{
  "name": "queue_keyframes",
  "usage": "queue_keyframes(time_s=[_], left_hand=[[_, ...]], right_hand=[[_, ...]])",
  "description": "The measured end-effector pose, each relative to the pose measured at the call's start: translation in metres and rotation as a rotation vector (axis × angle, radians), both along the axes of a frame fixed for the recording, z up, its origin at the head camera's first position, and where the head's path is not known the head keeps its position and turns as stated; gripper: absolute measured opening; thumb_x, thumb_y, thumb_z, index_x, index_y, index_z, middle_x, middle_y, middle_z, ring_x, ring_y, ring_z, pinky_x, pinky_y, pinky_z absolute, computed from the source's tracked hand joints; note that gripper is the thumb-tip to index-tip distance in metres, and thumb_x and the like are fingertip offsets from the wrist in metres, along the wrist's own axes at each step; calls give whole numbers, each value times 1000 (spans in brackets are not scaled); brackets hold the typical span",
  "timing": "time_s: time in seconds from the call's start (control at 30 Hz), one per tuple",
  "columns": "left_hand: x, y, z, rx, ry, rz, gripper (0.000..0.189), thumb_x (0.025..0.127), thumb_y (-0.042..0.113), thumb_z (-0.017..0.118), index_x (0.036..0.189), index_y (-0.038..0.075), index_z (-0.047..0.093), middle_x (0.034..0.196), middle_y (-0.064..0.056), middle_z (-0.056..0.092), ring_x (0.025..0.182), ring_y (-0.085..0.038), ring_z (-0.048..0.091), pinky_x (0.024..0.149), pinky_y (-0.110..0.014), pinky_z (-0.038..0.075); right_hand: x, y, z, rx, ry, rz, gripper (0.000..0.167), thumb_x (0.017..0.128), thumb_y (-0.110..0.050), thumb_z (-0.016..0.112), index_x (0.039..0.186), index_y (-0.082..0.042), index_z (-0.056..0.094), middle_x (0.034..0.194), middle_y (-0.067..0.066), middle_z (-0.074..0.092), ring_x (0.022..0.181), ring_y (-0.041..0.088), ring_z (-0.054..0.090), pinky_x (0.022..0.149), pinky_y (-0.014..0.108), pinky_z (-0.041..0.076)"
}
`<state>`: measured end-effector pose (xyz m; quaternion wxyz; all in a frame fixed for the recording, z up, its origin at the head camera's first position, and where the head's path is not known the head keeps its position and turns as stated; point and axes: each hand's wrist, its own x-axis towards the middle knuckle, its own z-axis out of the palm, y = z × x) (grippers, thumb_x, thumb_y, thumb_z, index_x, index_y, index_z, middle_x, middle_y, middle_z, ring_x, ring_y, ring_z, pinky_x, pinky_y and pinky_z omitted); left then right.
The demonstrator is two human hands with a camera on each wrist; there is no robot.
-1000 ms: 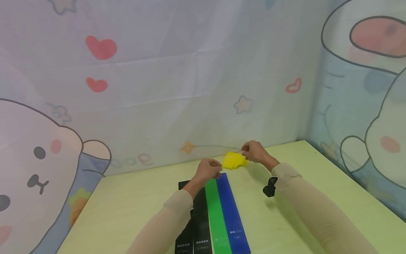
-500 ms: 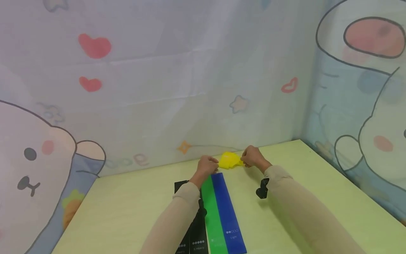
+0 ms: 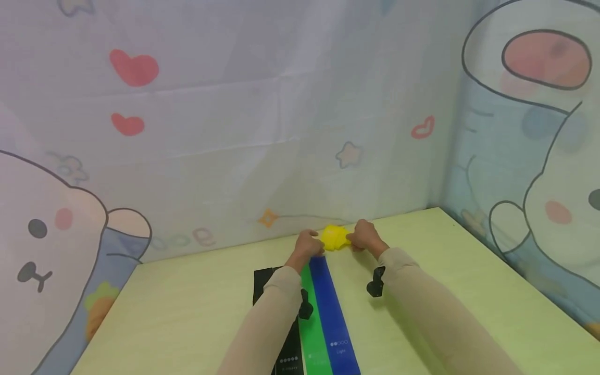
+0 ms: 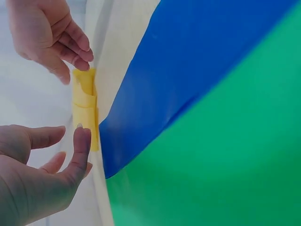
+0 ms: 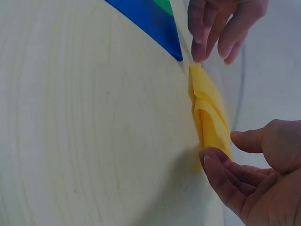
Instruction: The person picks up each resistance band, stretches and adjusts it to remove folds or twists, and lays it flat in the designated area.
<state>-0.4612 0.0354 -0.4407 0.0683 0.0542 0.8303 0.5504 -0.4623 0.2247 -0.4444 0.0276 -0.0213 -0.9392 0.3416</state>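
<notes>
A yellow resistance band (image 3: 335, 238), folded into a small bundle, lies at the table's back edge in the head view. My left hand (image 3: 307, 245) is at its left end, fingers loosely bent; in the left wrist view the index fingertip overlaps the yellow band (image 4: 85, 110) while the thumb stands apart. Round the other end, my right hand (image 3: 366, 237) has thumb and fingers at opposite sides of the band (image 5: 210, 110), as the right wrist view shows. Below the left hand stretch a flat blue band (image 3: 334, 312) marked Light and a green band (image 3: 311, 323).
Black bands (image 3: 290, 354) lie left of the green one, partly hidden under the left sleeve (image 3: 267, 323). A printed cloth backdrop (image 3: 234, 156) rises right behind the pale yellow table (image 3: 187, 307). Small black cameras (image 3: 376, 282) hang at both wrists.
Both hands have drawn closer to each other about the yellow band, which now looks more compact. The right hand moved down and left onto its end. The view has shifted slightly right.
</notes>
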Motion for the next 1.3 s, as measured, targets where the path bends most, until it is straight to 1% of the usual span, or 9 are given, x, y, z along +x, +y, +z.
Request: queue_keyframes(time_s=[0.13, 0.27, 0.5, 0.63, 0.73, 0.87, 0.97, 1.1, 1.3], left_hand=[[-6, 7, -6, 23, -49, 38, 48, 93, -7, 59, 139, -9, 46, 99, -22, 68, 80, -29, 71, 72, -32, 59], [-12, 11, -10, 12, -80, 44, 44, 94, -5, 61, 137, -9, 52, 104, -21, 68, 79, -25, 70, 70, -30, 59], [-17, 13, -9, 37, -85, 26, 32, 94, -1, 64, 125, -7, 65, 108, -19, 69, 85, -25, 71, 71, -29, 59], [-10, 12, -10, 98, -66, 38, 26, 91, -3, 66, 115, -11, 69, 111, -22, 69, 91, -30, 71, 76, -33, 59], [-4, 13, -10, 118, -59, 56, 25, 88, -6, 66, 111, -13, 70, 109, -23, 70, 93, -34, 71, 78, -37, 60], [-3, 15, -9, 133, -73, 97, 25, 88, -7, 68, 112, -10, 71, 108, -20, 70, 88, -29, 72, 76, -33, 60], [0, 14, -6, 176, -75, 119, 27, 87, -8, 67, 114, -8, 70, 108, -19, 70, 85, -26, 71, 77, -33, 59], [5, 12, -1, 249, -69, 119, 31, 84, -8, 67, 115, -9, 68, 110, -21, 67, 88, -30, 71, 82, -37, 58], [11, 8, -1, 321, -110, 72, 31, 83, -8, 67, 113, -8, 71, 109, -18, 69, 76, -18, 67, 79, -34, 59]], right_hand=[[-1, -5, -2, -46, -56, -51, 37, 94, -13, 64, 59, -2, 58, 50, 4, 54, 44, 16, 58, 45, 21, 46], [0, -7, -3, -72, -85, -60, 31, 95, -12, 65, 67, 2, 63, 56, 8, 60, 46, 16, 60, 47, 23, 50], [-3, -2, -2, -63, -30, -18, 35, 91, -8, 62, 57, -2, 60, 50, 4, 55, 45, 16, 56, 44, 22, 45], [-1, -3, -1, -123, -21, -18, 32, 89, -5, 62, 58, -1, 61, 52, 5, 58, 46, 16, 58, 46, 23, 46], [2, -6, -2, -169, 5, -31, 17, 87, -3, 62, 75, 7, 70, 59, 9, 65, 51, 17, 64, 50, 24, 51], [2, -10, -3, -253, 20, -54, 28, 87, -1, 62, 110, 14, 68, 81, 19, 72, 62, 21, 70, 59, 27, 57], [0, -14, -2, -359, 14, -73, 33, 89, 2, 60, 120, 15, 63, 105, 28, 69, 75, 28, 72, 63, 29, 59], [-4, -18, -1, -457, 21, -90, 33, 90, 5, 56, 121, 15, 62, 122, 32, 60, 92, 34, 69, 66, 29, 60], [-11, -20, -6, -504, 58, -97, 28, 89, 7, 58, 116, 11, 64, 117, 28, 61, 92, 32, 66, 67, 28, 58]])
